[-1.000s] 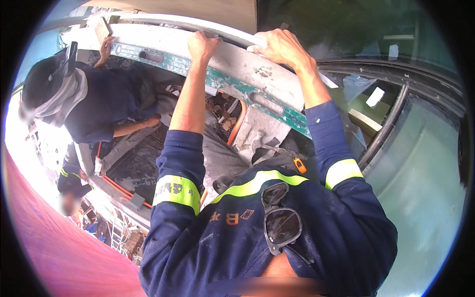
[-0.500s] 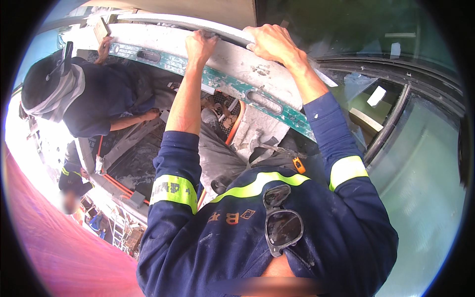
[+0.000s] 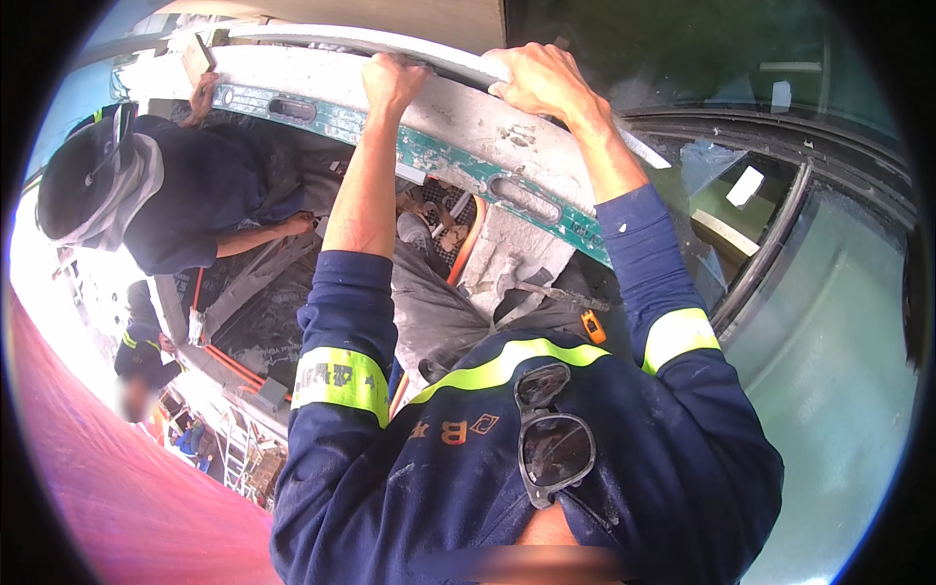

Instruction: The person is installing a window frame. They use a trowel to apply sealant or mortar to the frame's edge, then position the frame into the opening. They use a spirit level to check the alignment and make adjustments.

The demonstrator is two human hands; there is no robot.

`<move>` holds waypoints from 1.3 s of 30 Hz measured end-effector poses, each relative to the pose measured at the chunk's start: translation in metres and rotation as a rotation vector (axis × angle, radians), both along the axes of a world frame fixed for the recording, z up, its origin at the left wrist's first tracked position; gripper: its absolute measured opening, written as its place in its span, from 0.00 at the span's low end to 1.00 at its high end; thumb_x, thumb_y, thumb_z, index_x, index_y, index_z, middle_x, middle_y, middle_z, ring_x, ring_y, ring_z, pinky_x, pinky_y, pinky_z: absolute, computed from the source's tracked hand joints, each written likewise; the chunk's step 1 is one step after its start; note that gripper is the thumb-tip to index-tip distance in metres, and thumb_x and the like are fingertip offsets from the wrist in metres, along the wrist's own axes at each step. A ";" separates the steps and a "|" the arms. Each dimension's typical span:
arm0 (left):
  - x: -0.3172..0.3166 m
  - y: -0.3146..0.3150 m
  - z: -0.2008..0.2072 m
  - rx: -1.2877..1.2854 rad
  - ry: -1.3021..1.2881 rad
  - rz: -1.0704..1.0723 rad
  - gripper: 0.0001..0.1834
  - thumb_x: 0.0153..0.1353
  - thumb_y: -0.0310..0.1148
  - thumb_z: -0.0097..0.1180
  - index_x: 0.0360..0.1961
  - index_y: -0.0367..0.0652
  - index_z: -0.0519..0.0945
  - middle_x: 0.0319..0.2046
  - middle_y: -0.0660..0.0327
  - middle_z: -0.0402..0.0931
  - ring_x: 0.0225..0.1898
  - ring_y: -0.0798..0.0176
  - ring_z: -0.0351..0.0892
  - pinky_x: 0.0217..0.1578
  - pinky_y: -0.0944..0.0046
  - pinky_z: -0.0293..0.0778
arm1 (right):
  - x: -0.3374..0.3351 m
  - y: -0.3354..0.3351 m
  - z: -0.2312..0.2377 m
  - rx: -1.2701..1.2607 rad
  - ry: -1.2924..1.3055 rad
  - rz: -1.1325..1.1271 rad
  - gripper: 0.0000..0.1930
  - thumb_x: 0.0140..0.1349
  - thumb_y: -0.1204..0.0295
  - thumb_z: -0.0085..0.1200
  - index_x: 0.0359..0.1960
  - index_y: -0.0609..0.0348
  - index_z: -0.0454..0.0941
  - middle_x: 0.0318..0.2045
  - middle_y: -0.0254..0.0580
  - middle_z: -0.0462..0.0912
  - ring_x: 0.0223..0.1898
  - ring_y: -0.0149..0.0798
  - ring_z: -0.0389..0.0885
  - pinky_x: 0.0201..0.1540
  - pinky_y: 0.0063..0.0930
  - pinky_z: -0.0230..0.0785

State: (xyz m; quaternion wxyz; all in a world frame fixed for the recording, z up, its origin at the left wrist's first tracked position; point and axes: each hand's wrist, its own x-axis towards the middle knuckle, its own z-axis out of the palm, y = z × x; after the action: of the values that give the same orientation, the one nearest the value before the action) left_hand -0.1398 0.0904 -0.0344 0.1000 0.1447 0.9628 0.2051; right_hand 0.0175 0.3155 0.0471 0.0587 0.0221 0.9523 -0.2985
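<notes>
A long pale slab (image 3: 478, 127), smeared with plaster, runs across the upper part of the head view. A worn green spirit level (image 3: 444, 166) lies along its near side. Behind the slab a narrow white strip (image 3: 361, 39) follows its far edge, with a dark gap between. My left hand (image 3: 392, 83) is closed over the slab's far edge; its fingertips are hidden in the gap. Farther right, my right hand (image 3: 548, 83) is closed around the white strip, its fingers bent over the edge.
At left a co-worker in a dark shirt and cap (image 3: 83, 180) has one hand (image 3: 202, 97) at the slab, beside a small wooden block (image 3: 198, 60). Glass panes (image 3: 829, 292) stand at right. Orange hoses (image 3: 234, 366) and pink netting (image 3: 117, 468) lie at lower left; another person (image 3: 146, 356) is below.
Both hands keep their hold and have shifted only slightly. The co-worker's head has turned and moved a little to the left.
</notes>
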 end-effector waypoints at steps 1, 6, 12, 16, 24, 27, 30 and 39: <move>0.000 0.000 -0.001 0.029 0.000 -0.017 0.20 0.52 0.47 0.78 0.37 0.41 0.94 0.30 0.50 0.91 0.36 0.52 0.93 0.47 0.56 0.84 | 0.000 0.000 0.001 -0.002 -0.010 -0.005 0.17 0.61 0.64 0.65 0.52 0.49 0.87 0.40 0.55 0.91 0.45 0.62 0.90 0.49 0.55 0.82; 0.000 0.003 -0.003 0.027 -0.032 0.025 0.19 0.52 0.46 0.78 0.36 0.41 0.94 0.28 0.53 0.91 0.34 0.54 0.92 0.46 0.57 0.84 | -0.001 -0.001 0.005 0.001 -0.052 -0.018 0.18 0.61 0.64 0.65 0.54 0.47 0.87 0.41 0.54 0.91 0.46 0.61 0.90 0.50 0.55 0.81; 0.002 0.007 -0.001 0.012 -0.040 0.088 0.20 0.49 0.42 0.77 0.39 0.38 0.93 0.34 0.46 0.91 0.42 0.47 0.92 0.51 0.56 0.84 | -0.001 -0.002 0.008 0.013 -0.063 -0.023 0.18 0.62 0.64 0.65 0.54 0.46 0.87 0.42 0.54 0.91 0.47 0.61 0.90 0.50 0.54 0.81; -0.002 0.000 0.002 0.053 -0.093 -0.079 0.19 0.57 0.42 0.76 0.45 0.40 0.94 0.31 0.54 0.92 0.33 0.60 0.92 0.45 0.62 0.83 | 0.000 -0.002 0.006 0.000 -0.050 -0.020 0.18 0.62 0.65 0.65 0.54 0.47 0.87 0.41 0.54 0.91 0.46 0.60 0.90 0.49 0.53 0.82; 0.005 0.000 0.006 0.045 0.005 -0.087 0.19 0.56 0.43 0.76 0.42 0.39 0.94 0.33 0.51 0.92 0.38 0.54 0.93 0.48 0.58 0.84 | -0.001 -0.001 0.001 0.025 -0.048 -0.012 0.19 0.62 0.64 0.66 0.56 0.46 0.87 0.41 0.54 0.91 0.45 0.60 0.90 0.49 0.53 0.82; 0.015 0.009 0.006 0.003 0.124 -0.057 0.17 0.54 0.41 0.75 0.37 0.37 0.93 0.33 0.45 0.90 0.40 0.44 0.92 0.48 0.53 0.85 | 0.001 -0.002 -0.002 0.019 0.021 -0.033 0.16 0.62 0.66 0.65 0.52 0.49 0.88 0.39 0.55 0.90 0.43 0.61 0.90 0.47 0.53 0.82; 0.024 0.013 0.004 0.006 0.147 -0.025 0.16 0.53 0.38 0.74 0.34 0.34 0.91 0.32 0.41 0.89 0.40 0.39 0.91 0.48 0.50 0.85 | 0.002 -0.002 -0.004 0.009 0.011 -0.031 0.16 0.61 0.66 0.65 0.51 0.49 0.88 0.38 0.55 0.90 0.43 0.62 0.90 0.46 0.54 0.83; 0.021 0.010 0.004 0.057 0.048 0.007 0.17 0.56 0.37 0.73 0.44 0.38 0.93 0.38 0.47 0.91 0.42 0.44 0.93 0.49 0.55 0.84 | -0.005 0.002 0.002 0.054 -0.103 0.023 0.19 0.63 0.62 0.66 0.56 0.45 0.87 0.41 0.55 0.91 0.45 0.61 0.90 0.50 0.55 0.82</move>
State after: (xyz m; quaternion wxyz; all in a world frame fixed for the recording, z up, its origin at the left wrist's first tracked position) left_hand -0.1183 0.1001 -0.0302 0.0720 0.1492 0.9592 0.2292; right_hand 0.0125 0.3175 0.0491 0.1105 0.0282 0.9559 -0.2706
